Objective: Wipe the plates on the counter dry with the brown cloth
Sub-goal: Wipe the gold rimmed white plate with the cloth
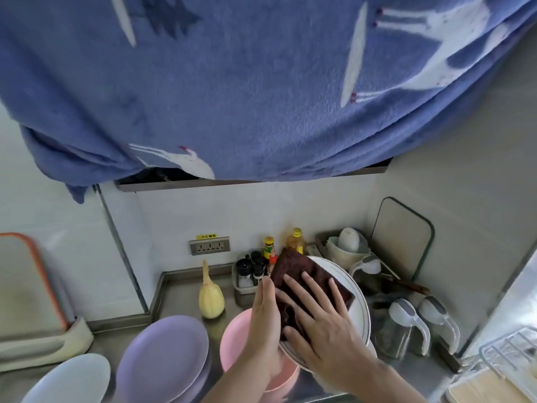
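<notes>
A white plate [359, 309] with a thin dark rim line is held tilted above the counter. My left hand [263, 318] grips its left edge, thumb on the near face. A dark brown cloth [302, 274] lies spread on the plate's face, and my right hand [319, 324] presses flat on it with fingers straight and spread. Below the held plate sit pink plates [235, 335], partly hidden by my left arm. Purple plates [162, 359] are stacked to their left, and a pale blue-white plate [72, 379] lies at the bottom left.
A yellow squash [210, 301] stands on the steel counter by a tray of condiment bottles [255, 271]. Glass jugs with white lids [406, 327] and a cutting board [404, 239] stand at right. A blue blanket [247, 82] hangs overhead. A wire rack [505, 356] sits bottom right.
</notes>
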Available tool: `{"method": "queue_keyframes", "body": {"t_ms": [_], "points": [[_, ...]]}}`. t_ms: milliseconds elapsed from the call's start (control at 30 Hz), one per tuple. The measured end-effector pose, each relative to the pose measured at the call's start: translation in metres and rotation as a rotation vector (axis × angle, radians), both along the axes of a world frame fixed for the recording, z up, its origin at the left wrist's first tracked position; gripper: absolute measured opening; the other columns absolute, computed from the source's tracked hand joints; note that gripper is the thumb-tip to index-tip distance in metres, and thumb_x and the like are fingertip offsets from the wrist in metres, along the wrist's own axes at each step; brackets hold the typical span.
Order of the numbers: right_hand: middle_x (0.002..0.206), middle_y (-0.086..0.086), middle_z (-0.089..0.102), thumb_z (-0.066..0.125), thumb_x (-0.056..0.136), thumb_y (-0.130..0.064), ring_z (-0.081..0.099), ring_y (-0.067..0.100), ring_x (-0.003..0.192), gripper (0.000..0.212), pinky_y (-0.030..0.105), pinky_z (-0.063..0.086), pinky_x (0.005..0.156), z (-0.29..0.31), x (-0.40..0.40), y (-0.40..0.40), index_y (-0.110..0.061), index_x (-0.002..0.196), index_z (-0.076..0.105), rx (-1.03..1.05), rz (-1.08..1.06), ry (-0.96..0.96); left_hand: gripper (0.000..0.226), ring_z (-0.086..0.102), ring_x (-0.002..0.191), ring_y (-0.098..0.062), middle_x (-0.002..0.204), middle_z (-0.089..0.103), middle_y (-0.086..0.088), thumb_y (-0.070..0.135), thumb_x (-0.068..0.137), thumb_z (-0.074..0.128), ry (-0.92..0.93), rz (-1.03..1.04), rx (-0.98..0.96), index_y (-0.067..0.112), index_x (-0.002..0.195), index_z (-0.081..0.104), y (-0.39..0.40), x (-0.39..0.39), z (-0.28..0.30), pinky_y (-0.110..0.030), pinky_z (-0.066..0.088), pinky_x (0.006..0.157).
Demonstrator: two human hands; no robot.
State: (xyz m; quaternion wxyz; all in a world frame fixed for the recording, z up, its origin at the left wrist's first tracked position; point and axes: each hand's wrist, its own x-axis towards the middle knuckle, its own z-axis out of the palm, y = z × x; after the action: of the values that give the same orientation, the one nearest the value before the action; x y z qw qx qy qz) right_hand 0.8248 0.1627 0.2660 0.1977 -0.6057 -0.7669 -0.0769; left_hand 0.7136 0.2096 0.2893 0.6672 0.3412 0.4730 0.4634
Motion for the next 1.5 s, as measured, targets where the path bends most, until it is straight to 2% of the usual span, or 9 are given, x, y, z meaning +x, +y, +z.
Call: {"method": "queue_keyframes", "body": {"t_ms": [300, 367, 433, 533, 700, 867, 1100, 1267, 1500], "points": [[0.140, -0.003, 0.054, 0.042, 0.085, -0.052, 0.048, 0.028, 0.127, 0.052, 0.048, 0.044, 0.098, 0.019, 0.024, 0.010, -0.025, 0.127, 0.061, 0.060, -0.318, 0.028, 0.056, 0.060, 0.120, -0.030, 0.131, 0.062, -0.007, 0.066, 0.082, 0.038, -0.037, 0.090, -0.005, 0.032, 0.125, 0.055, 0.008, -0.012, -0.003, -0.054, 0.047, 0.103], [0.138, -0.006, 0.054, 0.045, 0.084, -0.050, 0.046, 0.026, 0.126, 0.049, 0.046, 0.050, 0.091, 0.012, 0.028, -0.002, -0.029, 0.125, 0.061, 0.072, -0.290, 0.054, 0.044, 0.063, 0.114, -0.032, 0.123, 0.066, -0.009, 0.065, 0.080, 0.037, -0.037, 0.114, -0.015, 0.040, 0.105, 0.062, 0.019, -0.014, -0.009, -0.056, 0.049, 0.101], [0.135, -0.011, 0.056, 0.049, 0.079, -0.048, 0.046, 0.024, 0.125, 0.045, 0.045, 0.046, 0.092, 0.002, 0.027, -0.016, -0.037, 0.122, 0.061, 0.111, -0.237, 0.088, 0.035, 0.064, 0.111, -0.033, 0.118, 0.067, -0.012, 0.064, 0.076, 0.038, -0.047, 0.126, -0.041, 0.044, 0.089, 0.064, 0.024, -0.015, -0.004, -0.057, 0.048, 0.100], [0.135, -0.015, 0.057, 0.053, 0.075, -0.046, 0.048, 0.018, 0.123, 0.046, 0.045, 0.034, 0.100, -0.010, 0.014, -0.031, -0.045, 0.120, 0.061, 0.175, -0.140, 0.110, 0.064, 0.062, 0.116, -0.033, 0.126, 0.065, -0.010, 0.072, 0.062, 0.045, -0.102, 0.139, -0.080, 0.038, 0.113, 0.061, 0.024, -0.012, 0.003, -0.055, 0.046, 0.103], [0.150, -0.016, 0.038, 0.049, 0.081, -0.049, 0.032, 0.015, 0.140, 0.058, 0.051, 0.024, 0.106, -0.009, -0.005, -0.022, -0.045, 0.139, 0.042, 0.127, -0.047, 0.033, 0.055, 0.072, 0.096, -0.029, 0.110, 0.074, -0.016, 0.059, 0.096, 0.036, -0.158, -0.017, -0.135, 0.018, 0.117, 0.066, 0.003, -0.005, 0.025, -0.036, 0.055, 0.073], [0.156, -0.008, 0.030, 0.041, 0.087, -0.047, 0.028, 0.025, 0.144, 0.061, 0.056, 0.022, 0.109, 0.013, 0.001, 0.012, -0.037, 0.147, 0.032, 0.128, -0.196, 0.013, 0.048, 0.065, 0.114, -0.026, 0.126, 0.068, -0.014, 0.044, 0.101, 0.037, -0.270, -0.074, -0.059, 0.012, 0.123, 0.064, -0.005, 0.007, 0.027, -0.041, 0.047, 0.103], [0.155, -0.010, 0.032, 0.040, 0.082, -0.038, 0.026, 0.026, 0.143, 0.062, 0.057, 0.018, 0.112, 0.023, -0.004, 0.023, -0.037, 0.144, 0.037, 0.092, -0.178, 0.179, 0.050, 0.067, 0.111, -0.023, 0.124, 0.071, -0.011, 0.049, 0.100, 0.036, -0.317, -0.114, -0.068, 0.016, 0.124, 0.065, 0.008, 0.007, 0.025, -0.037, 0.051, 0.094], [0.149, -0.024, 0.037, 0.055, 0.072, -0.039, 0.032, 0.011, 0.139, 0.063, 0.045, 0.020, 0.110, 0.011, 0.000, -0.005, -0.048, 0.133, 0.045, 0.038, 0.058, 0.133, 0.065, 0.076, 0.083, -0.027, 0.097, 0.078, -0.017, 0.061, 0.095, 0.036, -0.195, -0.148, -0.113, 0.008, 0.112, 0.070, 0.026, -0.002, 0.016, -0.033, 0.057, 0.066], [0.130, -0.016, 0.058, 0.064, 0.062, -0.034, 0.054, 0.017, 0.116, 0.045, 0.037, 0.048, 0.083, 0.025, 0.070, -0.035, -0.040, 0.107, 0.061, 0.026, 0.246, -0.167, 0.037, 0.061, 0.107, -0.026, 0.116, 0.066, -0.009, 0.050, 0.099, 0.034, 0.180, -0.076, 0.110, 0.029, 0.098, 0.064, 0.035, 0.005, 0.000, -0.044, 0.047, 0.100]]}}
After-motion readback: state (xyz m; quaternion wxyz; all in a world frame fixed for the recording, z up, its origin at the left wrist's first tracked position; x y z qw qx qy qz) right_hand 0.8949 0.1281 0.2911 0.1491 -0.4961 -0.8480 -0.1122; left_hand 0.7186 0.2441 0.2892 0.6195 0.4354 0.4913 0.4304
